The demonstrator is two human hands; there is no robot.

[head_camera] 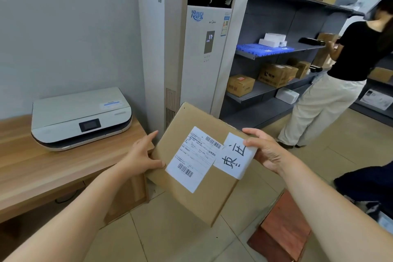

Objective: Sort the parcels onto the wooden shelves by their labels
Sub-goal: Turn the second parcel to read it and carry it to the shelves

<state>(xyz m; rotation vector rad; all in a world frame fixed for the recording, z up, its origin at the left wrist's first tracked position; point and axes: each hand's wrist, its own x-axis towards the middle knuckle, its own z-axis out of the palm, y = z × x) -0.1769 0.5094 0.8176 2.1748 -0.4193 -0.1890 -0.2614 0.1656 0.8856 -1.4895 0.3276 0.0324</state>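
I hold a flat brown cardboard parcel (197, 195) in front of me, tilted, above the tiled floor. A white shipping label (191, 159) with barcodes is stuck on its top face. Beside it sits a white paper slip (235, 155) with handwritten characters. My left hand (142, 155) grips the parcel's left edge. My right hand (265, 151) grips its right edge, with the thumb lying on the slip. Grey shelves (265, 89) with several parcels stand at the back right.
A wooden desk (42, 172) with a white printer (80, 117) is on my left. A tall white air conditioner (204, 49) stands straight ahead. A person in a black top works at the shelves (340, 70). A reddish wooden box (282, 234) sits low right.
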